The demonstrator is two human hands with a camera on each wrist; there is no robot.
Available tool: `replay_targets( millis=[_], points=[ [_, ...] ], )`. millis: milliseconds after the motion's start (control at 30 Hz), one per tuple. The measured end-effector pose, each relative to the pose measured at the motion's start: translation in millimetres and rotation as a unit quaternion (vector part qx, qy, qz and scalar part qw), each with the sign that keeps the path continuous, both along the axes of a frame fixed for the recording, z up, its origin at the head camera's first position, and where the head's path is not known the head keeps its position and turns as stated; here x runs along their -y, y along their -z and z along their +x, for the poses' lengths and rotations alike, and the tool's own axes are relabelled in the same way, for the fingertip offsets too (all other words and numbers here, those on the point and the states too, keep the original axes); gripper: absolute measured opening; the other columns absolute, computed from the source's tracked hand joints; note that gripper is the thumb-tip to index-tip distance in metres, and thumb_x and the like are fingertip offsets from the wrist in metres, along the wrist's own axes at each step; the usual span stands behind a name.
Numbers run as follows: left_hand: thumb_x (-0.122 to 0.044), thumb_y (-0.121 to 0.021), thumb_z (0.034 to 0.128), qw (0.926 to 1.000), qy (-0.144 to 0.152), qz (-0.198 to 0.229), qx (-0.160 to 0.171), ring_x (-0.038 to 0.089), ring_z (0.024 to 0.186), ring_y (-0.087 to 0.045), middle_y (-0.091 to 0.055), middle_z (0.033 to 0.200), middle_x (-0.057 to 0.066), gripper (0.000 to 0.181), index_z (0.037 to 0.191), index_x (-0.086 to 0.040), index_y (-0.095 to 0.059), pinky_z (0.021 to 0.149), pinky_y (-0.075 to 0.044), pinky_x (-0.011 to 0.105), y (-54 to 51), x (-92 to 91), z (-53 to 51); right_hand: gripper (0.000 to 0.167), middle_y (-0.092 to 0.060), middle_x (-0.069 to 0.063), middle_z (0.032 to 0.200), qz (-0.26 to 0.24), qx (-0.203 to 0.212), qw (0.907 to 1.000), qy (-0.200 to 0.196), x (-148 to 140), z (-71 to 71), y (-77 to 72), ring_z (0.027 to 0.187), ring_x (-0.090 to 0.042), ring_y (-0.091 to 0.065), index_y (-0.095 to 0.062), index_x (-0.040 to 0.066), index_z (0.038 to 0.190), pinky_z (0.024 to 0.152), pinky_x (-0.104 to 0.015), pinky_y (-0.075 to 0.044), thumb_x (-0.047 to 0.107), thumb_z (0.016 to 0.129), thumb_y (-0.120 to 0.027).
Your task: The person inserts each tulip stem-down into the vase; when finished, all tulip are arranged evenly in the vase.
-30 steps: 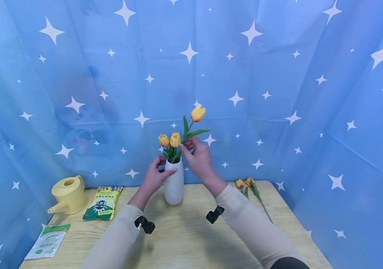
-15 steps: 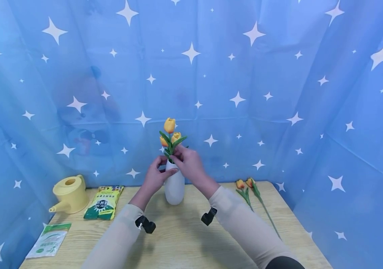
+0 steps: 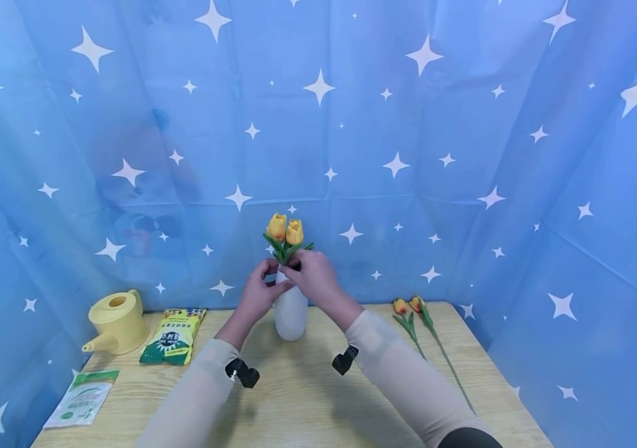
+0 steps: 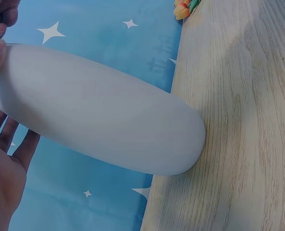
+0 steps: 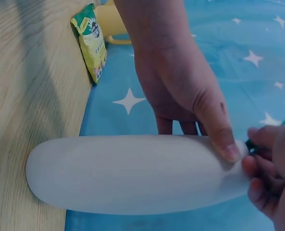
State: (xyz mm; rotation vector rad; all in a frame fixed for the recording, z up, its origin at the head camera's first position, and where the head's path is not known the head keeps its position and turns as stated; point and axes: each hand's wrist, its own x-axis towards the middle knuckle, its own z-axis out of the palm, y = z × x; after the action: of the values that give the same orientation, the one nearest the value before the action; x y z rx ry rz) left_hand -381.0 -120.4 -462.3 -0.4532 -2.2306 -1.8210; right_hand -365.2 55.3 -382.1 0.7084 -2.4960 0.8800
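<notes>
A tall white vase stands upright on the table. My left hand holds it just below the mouth, thumb on the near side and fingers behind, as the left wrist view shows on the vase wall. At the rim, my right hand pinches the stem of a yellow-orange tulip, which sits low in the vase mouth. Another tulip stands beside it with green leaves around. The stem between the right fingertips is mostly hidden in the right wrist view.
Two more tulips lie on the table at the right. To the left are a yellow watering can, a yellow-green bag and a white-green packet. A blue starred curtain hangs behind.
My right hand has brought the tulip from the upper right over the vase, then lowered it into the mouth, covering one earlier bloom. The left hand has stayed on the vase.
</notes>
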Motion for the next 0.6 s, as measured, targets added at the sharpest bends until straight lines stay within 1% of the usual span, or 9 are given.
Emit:
replay_targets(
  millis=[67, 167, 200, 300, 333, 400, 500, 567, 600],
  points=[
    [-0.028, -0.089, 0.0977, 1.0, -0.001, -0.002, -0.001, 0.035, 0.133, -0.059, -0.064, 0.137, 0.012, 0.047, 0.134, -0.013, -0.064, 0.114, -0.054, 0.06, -1.0, 0.2, 0.5, 0.016, -0.08, 0.0, 0.094, -0.025, 0.0, 0.9997, 0.0, 0.7, 0.4, 0.0, 0.073, -0.011, -0.069, -0.082, 0.013, 0.105, 0.063, -0.03, -0.057, 0.029, 0.102, -0.085],
    [-0.031, -0.09, 0.0974, 1.0, -0.002, -0.008, 0.001, 0.036, 0.133, -0.06, -0.064, 0.137, 0.011, 0.048, 0.134, -0.014, -0.064, 0.113, -0.054, 0.06, -0.8, 0.4, 0.3, 0.016, -0.08, -0.001, 0.094, -0.062, -0.007, 0.998, -0.015, 1.4, 0.5, 1.2, 0.07, -0.01, -0.067, -0.082, 0.013, 0.111, 0.062, -0.031, -0.056, 0.027, 0.102, -0.084],
    [-0.031, -0.09, 0.0973, 1.0, -0.002, -0.009, 0.002, 0.036, 0.133, -0.06, -0.064, 0.137, 0.011, 0.049, 0.135, -0.014, -0.063, 0.113, -0.054, 0.06, -0.5, 0.5, 0.0, 0.017, -0.081, -0.001, 0.096, -0.071, -0.011, 0.9973, -0.019, 1.7, 0.4, 1.8, 0.071, -0.009, -0.067, -0.081, 0.013, 0.113, 0.063, -0.03, -0.057, 0.026, 0.103, -0.084],
    [-0.034, -0.09, 0.0964, 0.9999, -0.002, -0.011, 0.006, 0.036, 0.134, -0.06, -0.065, 0.138, 0.01, 0.051, 0.136, -0.016, -0.064, 0.113, -0.054, 0.06, 0.3, 0.4, -0.8, 0.015, -0.081, -0.003, 0.096, -0.082, -0.019, 0.9961, -0.024, 2.0, 0.2, 2.8, 0.072, -0.01, -0.067, -0.082, 0.012, 0.113, 0.065, -0.031, -0.057, 0.022, 0.103, -0.083],
    [-0.035, -0.091, 0.0961, 0.9999, -0.002, -0.011, 0.007, 0.037, 0.135, -0.06, -0.065, 0.138, 0.01, 0.052, 0.136, -0.016, -0.064, 0.114, -0.054, 0.06, 0.7, 0.5, -1.2, 0.014, -0.081, -0.003, 0.095, -0.079, -0.019, 0.9964, -0.024, 1.7, 0.4, 2.4, 0.072, -0.011, -0.066, -0.082, 0.011, 0.112, 0.065, -0.031, -0.056, 0.021, 0.103, -0.083],
    [-0.036, -0.091, 0.0956, 0.9999, 0.001, -0.008, 0.008, 0.037, 0.135, -0.06, -0.065, 0.138, 0.009, 0.053, 0.136, -0.016, -0.064, 0.114, -0.053, 0.06, 1.4, 0.5, -1.7, 0.012, -0.081, -0.003, 0.098, -0.057, -0.015, 0.9981, -0.018, 1.0, 0.6, 1.3, 0.075, -0.012, -0.068, -0.083, 0.011, 0.111, 0.066, -0.031, -0.057, 0.02, 0.102, -0.084],
    [-0.034, -0.091, 0.0957, 1.0, 0.002, -0.006, 0.007, 0.036, 0.136, -0.059, -0.064, 0.139, 0.01, 0.052, 0.135, -0.016, -0.063, 0.114, -0.053, 0.06, 1.3, 0.8, -1.3, 0.016, -0.081, -0.004, 0.103, -0.026, 0.002, 0.9996, -0.01, -0.1, 1.7, -0.9, 0.08, -0.016, -0.071, -0.082, 0.01, 0.115, 0.069, -0.035, -0.06, 0.021, 0.102, -0.084],
    [-0.033, -0.091, 0.0959, 1.0, 0.0, -0.005, 0.005, 0.036, 0.135, -0.058, -0.063, 0.139, 0.011, 0.05, 0.135, -0.015, -0.064, 0.113, -0.054, 0.06, 0.6, 0.5, -1.1, 0.02, -0.08, -0.005, 0.11, -0.026, 0.016, 0.9995, -0.006, -0.4, 2.5, -1.4, 0.089, -0.019, -0.075, -0.081, 0.011, 0.118, 0.075, -0.037, -0.062, 0.022, 0.102, -0.085],
    [-0.033, -0.091, 0.0958, 1.0, -0.002, -0.006, 0.005, 0.036, 0.135, -0.059, -0.063, 0.139, 0.011, 0.05, 0.134, -0.015, -0.064, 0.113, -0.054, 0.06, 0.2, 0.4, -0.9, 0.022, -0.08, -0.004, 0.112, -0.035, 0.022, 0.9991, -0.004, -0.3, 3.0, -1.3, 0.094, -0.019, -0.075, -0.08, 0.011, 0.119, 0.078, -0.038, -0.063, 0.023, 0.102, -0.085]
  ],
)
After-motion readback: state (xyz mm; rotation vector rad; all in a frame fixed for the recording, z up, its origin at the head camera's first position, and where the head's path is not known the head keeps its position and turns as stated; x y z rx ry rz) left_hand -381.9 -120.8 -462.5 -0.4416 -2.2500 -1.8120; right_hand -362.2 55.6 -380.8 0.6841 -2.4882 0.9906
